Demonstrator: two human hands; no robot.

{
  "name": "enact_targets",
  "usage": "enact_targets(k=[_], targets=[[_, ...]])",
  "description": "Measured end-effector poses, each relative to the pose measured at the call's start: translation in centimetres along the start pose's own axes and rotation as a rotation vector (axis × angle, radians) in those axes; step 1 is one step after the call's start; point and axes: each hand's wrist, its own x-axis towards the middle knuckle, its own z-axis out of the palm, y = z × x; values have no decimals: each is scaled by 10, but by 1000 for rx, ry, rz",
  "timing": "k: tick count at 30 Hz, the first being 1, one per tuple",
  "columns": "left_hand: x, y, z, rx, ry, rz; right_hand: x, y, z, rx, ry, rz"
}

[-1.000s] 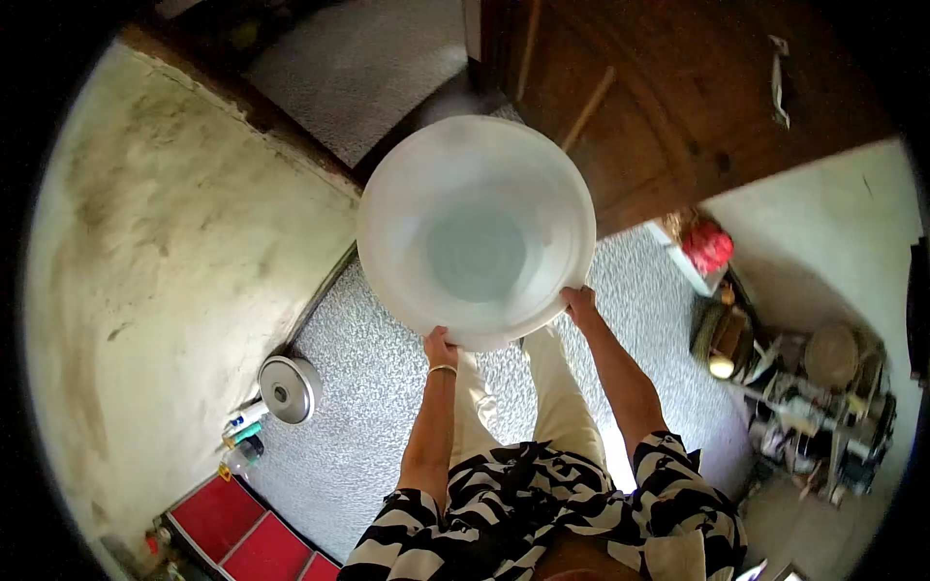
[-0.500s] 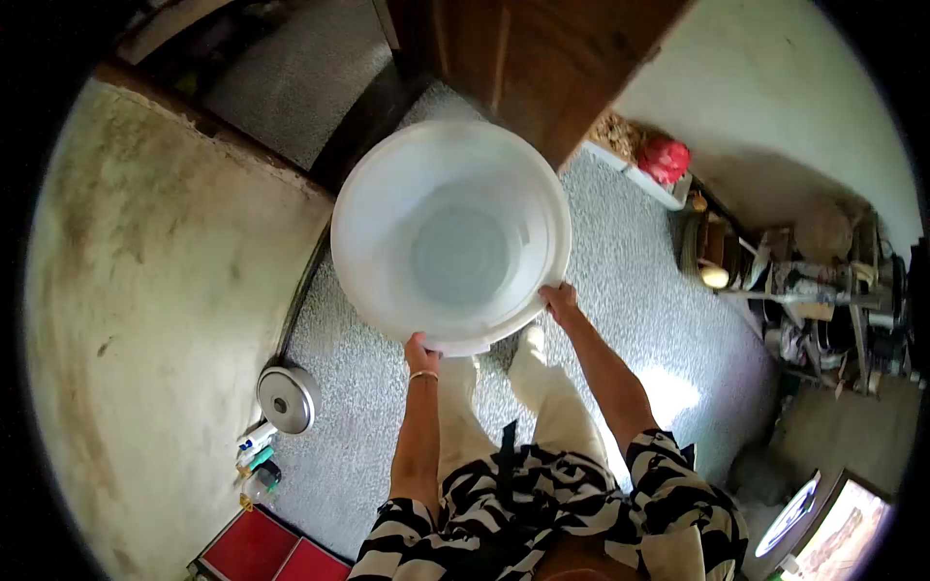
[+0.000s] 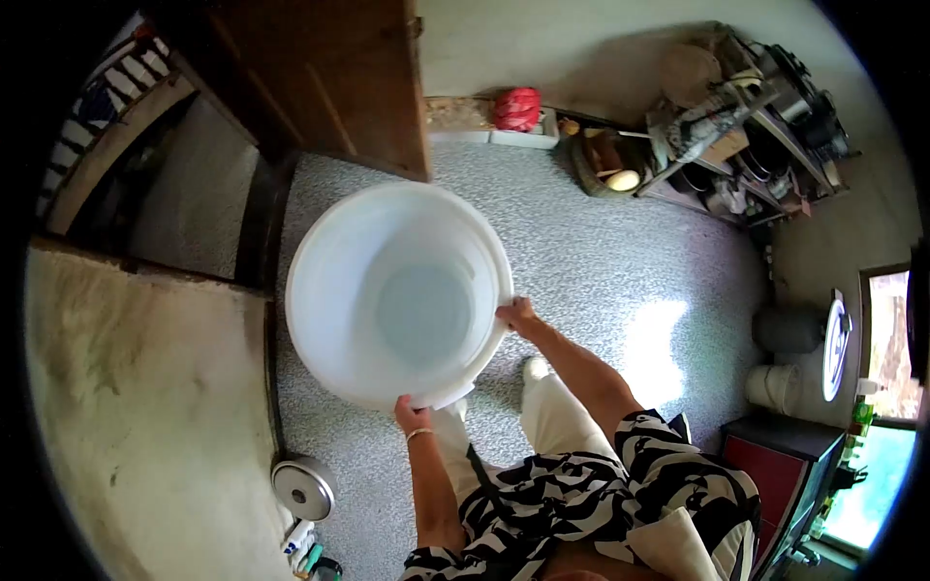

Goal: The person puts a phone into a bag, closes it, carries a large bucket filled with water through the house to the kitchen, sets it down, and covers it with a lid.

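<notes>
A large, round white plastic tub [image 3: 334, 290] fills the middle of the head view, its wide mouth facing up toward me. Inside, I see only its pale walls and bottom. My left hand [image 3: 413, 414] is closed on the near rim, with a bracelet at the wrist. Farther right along the same rim, my right hand [image 3: 519, 315] grips the edge. The fingers of both hands are partly hidden by the rim. My feet and pale trousers [image 3: 562, 416] show just below the tub.
An open wooden door [image 3: 320, 87] stands beyond the tub, beside a doorway. A cluttered shelf [image 3: 736, 145] and a basket [image 3: 591, 169] line the far right. A red bag [image 3: 517, 108] sits in a white tray. A lidded pot [image 3: 302, 489] stands by the left wall. A dark-topped cabinet [image 3: 785, 450] is at right.
My view has turned to the right, so more of the window side and cabinet shows. The tub has shifted left and lower in view, still held by both hands.
</notes>
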Motion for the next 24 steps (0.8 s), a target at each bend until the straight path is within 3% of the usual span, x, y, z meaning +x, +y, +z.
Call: enact_targets(k=[3, 4, 5, 6, 10, 12, 13, 15, 17, 18, 20, 22, 24], targets=[[-30, -29, -20, -49, -20, -56, -2, 35, -32, -9, -47, 20], [-36, -40, -30, 530, -186, 235, -2, 39, -37, -44, -32, -19], [-42, -53, -40, 1059, -183, 615, -3, 48, -51, -86, -10, -55], [-44, -59, -47, 1277, -194, 839, -5, 58, -64, -66, 1, -41], [-55, -99, -73, 1293, -235, 868, -40, 68, -93, -65, 92, -1], [-90, -108, -50, -30, 25, -65, -61, 81, -119, -232, 92, 82], [-97, -122, -63, -29, 30, -92, -72, 96, -136, -245, 111, 95], [-105, -131, -83, 1141, -315, 591, -81, 120, -154, -127, 149, 26], [-55, -157, -129, 977, -296, 509, -63, 167, -167, 49, 74, -65], [-64, -169, -126, 854, -272, 455, -83, 146, -181, -2, 42, -29], [-83, -192, -119, 598, -215, 365, -68, 172, -208, 4, 27, 6], [-141, -203, -91, 1558, -199, 665, -100, 156, -234, 133, 12, 6], [-117, -246, -113, 588, -152, 355, -109, 164, -259, 194, -12, -33]])
